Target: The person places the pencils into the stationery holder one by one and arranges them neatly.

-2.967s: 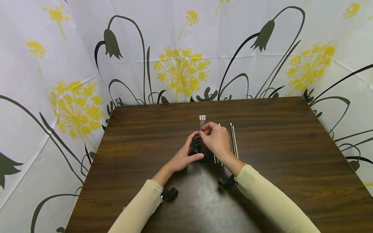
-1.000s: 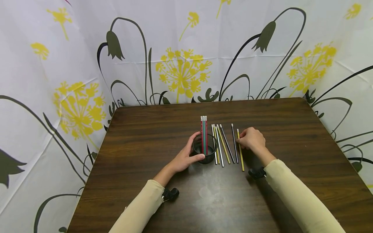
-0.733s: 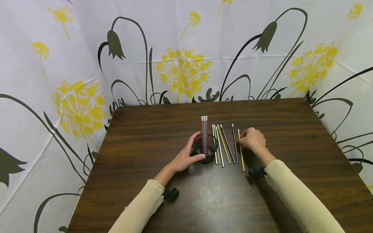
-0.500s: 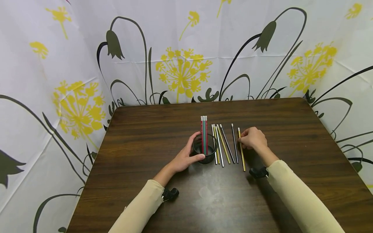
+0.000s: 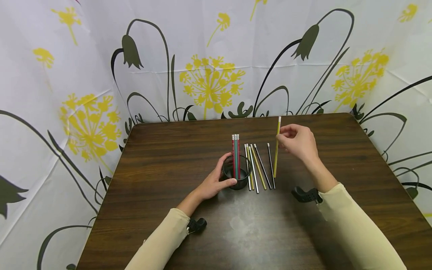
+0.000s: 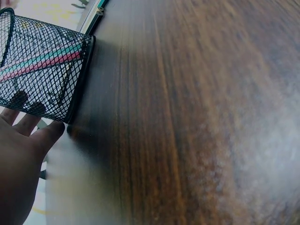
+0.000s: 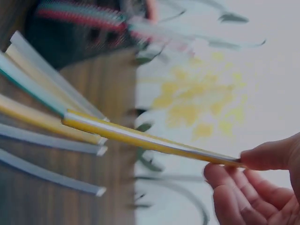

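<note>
In the head view, my left hand (image 5: 214, 181) holds a black mesh pencil cup (image 5: 241, 183) from its left side, thumb in front. Several red and green pencils (image 5: 235, 153) stand in the cup, eraser ends up. To the right, my right hand (image 5: 299, 143) pinches a yellow pencil (image 5: 276, 159) between thumb and fingers, near its upper part. That pencil is raised off the table, eraser end up. The right wrist view shows the yellow pencil (image 7: 150, 139) running away from the fingertips. Against the mesh cup (image 6: 42, 70) lie the left fingers in the left wrist view.
Several white, yellow and dark pencils (image 5: 258, 165) lie in a loose row on the brown table (image 5: 175, 150), right of the cup. A dark pencil (image 5: 271, 165) is the rightmost of them. Behind the table hangs a flowered white curtain (image 5: 209, 33).
The right hand moved from the cup to the yellow pencil at the row's right end, gripped it and lifted it up off the table. The left hand stays on the cup.
</note>
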Available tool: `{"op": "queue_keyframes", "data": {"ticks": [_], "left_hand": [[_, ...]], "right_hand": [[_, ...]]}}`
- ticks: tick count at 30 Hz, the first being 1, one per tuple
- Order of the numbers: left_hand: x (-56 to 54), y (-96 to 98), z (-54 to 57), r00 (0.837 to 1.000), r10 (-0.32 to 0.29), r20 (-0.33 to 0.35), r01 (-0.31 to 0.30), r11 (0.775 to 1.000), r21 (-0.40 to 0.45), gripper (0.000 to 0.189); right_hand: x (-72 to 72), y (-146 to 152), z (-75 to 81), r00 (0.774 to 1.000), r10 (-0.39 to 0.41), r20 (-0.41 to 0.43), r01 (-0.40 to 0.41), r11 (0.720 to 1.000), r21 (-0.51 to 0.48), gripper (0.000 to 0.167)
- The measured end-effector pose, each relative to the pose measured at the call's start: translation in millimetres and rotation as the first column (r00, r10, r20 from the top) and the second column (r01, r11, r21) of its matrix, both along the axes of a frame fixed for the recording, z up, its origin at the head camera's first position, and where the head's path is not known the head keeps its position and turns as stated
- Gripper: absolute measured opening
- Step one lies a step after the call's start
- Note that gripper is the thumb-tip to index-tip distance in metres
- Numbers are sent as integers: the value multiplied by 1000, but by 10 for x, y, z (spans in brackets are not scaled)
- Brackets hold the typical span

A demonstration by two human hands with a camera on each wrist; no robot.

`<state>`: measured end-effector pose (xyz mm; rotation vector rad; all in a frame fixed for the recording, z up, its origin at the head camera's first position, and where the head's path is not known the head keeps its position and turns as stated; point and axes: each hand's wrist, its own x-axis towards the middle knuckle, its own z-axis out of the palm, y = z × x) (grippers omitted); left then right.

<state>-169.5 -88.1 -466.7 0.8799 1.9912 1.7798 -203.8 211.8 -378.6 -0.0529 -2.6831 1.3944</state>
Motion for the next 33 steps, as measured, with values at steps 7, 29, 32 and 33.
{"op": "queue_keyframes", "data": {"ticks": [7, 29, 32, 33], "left_hand": [[4, 12, 1, 1000, 2, -3, -2, 1000, 1, 82], [-96, 7, -249, 999, 31, -18, -31, 1000, 5, 83], [-109, 6, -312, 999, 42, -16, -42, 999, -8, 83], [-105, 7, -305, 999, 43, -14, -43, 999, -8, 83]], "right_hand": [[163, -300, 245, 971, 79, -226, -148, 941, -305, 23], [319, -756, -370, 942, 218, -256, -243, 968, -68, 14], [322, -769, -425, 942, 236, -240, -257, 965, -59, 15], [323, -773, -441, 941, 244, -236, -264, 963, -57, 15]]}}
